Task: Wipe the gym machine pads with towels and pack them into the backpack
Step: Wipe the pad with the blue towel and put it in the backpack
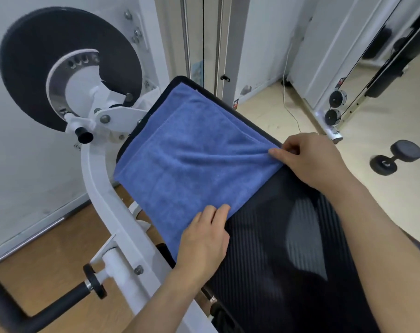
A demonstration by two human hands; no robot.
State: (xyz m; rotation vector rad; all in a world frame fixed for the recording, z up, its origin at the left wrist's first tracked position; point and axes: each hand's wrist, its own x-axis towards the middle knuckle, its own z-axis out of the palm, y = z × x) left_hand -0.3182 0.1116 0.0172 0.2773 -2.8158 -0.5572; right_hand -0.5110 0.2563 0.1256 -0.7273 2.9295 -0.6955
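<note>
A blue towel [192,159] lies spread over the far part of the black ribbed pad [288,260], folded so that a stitched hem runs across its upper layer. The right hand [310,159] sits at the towel's right edge, thumb and fingers pinched together on a fold of the cloth, which puckers into ridges toward the grip. The left hand [204,239] rests at the towel's near corner, fingers curled over its edge and pressing it down (whether they actually clamp the cloth, I cannot tell). Left of the towel stands the machine's white frame [103,188] with a large black disc [67,66] above it. Right of the towel, well apart on the pale floor [384,205], lies a black dumbbell [396,157]. The near part of the pad is bare and shows a pale reflection.
</note>
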